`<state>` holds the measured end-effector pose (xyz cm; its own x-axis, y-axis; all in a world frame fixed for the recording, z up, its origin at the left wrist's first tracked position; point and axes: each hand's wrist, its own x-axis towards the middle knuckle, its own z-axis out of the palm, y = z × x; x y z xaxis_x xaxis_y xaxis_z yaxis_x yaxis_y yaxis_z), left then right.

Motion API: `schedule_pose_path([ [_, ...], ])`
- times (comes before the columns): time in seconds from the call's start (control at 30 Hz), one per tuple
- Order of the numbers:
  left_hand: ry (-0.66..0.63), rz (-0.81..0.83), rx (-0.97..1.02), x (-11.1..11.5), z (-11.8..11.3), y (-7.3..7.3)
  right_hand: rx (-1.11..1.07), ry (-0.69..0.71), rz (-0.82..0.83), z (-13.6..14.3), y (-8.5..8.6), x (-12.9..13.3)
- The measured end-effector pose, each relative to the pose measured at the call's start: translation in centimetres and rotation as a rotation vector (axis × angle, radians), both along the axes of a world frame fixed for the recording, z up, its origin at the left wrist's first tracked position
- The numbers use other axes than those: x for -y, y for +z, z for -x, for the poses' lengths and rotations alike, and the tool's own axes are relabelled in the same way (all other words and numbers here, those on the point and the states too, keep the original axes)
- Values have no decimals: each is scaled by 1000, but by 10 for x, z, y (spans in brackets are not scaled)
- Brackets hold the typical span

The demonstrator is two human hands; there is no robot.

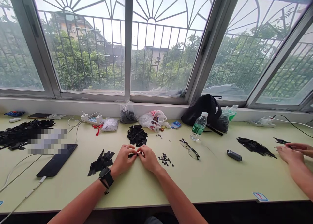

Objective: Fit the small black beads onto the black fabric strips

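Head view: black strip [132, 155] on near side of strip pile [137, 135], long axis roughly left-right; looks narrow, dark, partly covered; left hand [124, 158], right hand [148, 157] both pinch it.

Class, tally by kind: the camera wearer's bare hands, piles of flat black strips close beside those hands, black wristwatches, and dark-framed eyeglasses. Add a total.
Bare hands, the left hand and the right hand: 2
Piles of flat black strips: 2
Black wristwatch: 1
Dark-framed eyeglasses: 1
Total: 6
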<state>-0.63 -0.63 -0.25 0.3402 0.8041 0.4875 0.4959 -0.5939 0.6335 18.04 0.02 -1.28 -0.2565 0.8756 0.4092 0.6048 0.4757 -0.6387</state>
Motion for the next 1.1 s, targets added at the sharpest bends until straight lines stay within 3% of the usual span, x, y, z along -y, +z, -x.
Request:
schedule_pose_path([
  [0.2, 18, 2, 29, 5, -2, 4, 65, 13, -35, 1, 6, 15],
  [0.33, 12, -25, -59, 8, -2, 11, 11, 20, -81, -5, 25, 18],
  [0.5, -5, -6, -238, 3, -6, 25, -68, 87, -108, -35, 60, -7],
  [0.6, -17, -10, -318, -2, -11, 29, -123, 62, -76, -63, 71, -30],
  [0.77, -23, -24, -307, -4, -13, 19, -233, 55, 119, -108, 68, -50],
  [0.93, -105, 59, -208, 2, -11, 9, 16, 119, 275, -134, 60, -43],
  [1.1, -143, 134, -110, 6, -14, 8, 179, 159, 384, -142, 62, -33],
])
